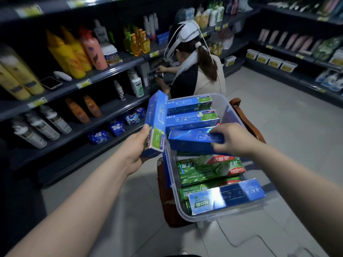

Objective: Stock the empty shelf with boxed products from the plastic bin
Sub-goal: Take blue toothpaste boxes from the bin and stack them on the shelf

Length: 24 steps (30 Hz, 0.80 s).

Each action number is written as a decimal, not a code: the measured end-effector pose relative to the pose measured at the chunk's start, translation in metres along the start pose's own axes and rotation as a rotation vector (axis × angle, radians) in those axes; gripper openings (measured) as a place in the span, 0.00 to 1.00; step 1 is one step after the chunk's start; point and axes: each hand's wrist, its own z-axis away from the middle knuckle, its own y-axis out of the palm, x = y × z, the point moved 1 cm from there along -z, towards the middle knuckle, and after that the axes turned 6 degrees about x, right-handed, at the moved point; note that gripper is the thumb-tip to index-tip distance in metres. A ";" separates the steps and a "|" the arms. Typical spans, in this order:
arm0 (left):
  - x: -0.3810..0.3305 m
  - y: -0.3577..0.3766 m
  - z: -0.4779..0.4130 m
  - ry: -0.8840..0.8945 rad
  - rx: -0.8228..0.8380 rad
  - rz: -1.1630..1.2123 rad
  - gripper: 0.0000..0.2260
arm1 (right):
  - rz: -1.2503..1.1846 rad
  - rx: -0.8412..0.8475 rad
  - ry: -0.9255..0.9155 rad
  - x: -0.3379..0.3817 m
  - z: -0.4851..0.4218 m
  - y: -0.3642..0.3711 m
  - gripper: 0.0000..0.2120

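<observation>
Head cam: left hand [136,152] fingers wrap one blue box [156,115] beside the plastic bin's [225,103] left rim.
Right hand [234,140]: fingers curled on a second box [191,140], mid-bin.
Tip: I'd lift it level, clearing that rim.

I had the bin [225,106] on a chair [165,201] before me, boxes [209,169] stacked in it, one box [156,115] upright just left of it, shelves [111,108] farther left, a person [194,78] behind the bin.
</observation>
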 end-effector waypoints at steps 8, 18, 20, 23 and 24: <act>-0.028 -0.067 0.049 0.240 -0.062 0.199 0.26 | -0.696 0.029 0.053 0.077 -0.034 -0.058 0.07; -0.039 -0.212 0.186 0.496 -0.576 0.274 0.15 | -0.690 0.212 -0.274 0.292 -0.130 -0.019 0.09; -0.042 -0.245 0.219 0.560 -0.653 0.338 0.15 | -0.683 0.224 -0.361 0.348 -0.143 -0.010 0.09; -0.045 -0.291 0.273 0.644 -0.811 0.307 0.12 | -0.692 0.245 -0.505 0.436 -0.157 0.003 0.08; -0.045 -0.307 0.291 0.670 -0.877 0.284 0.12 | -0.686 0.268 -0.555 0.467 -0.159 0.006 0.08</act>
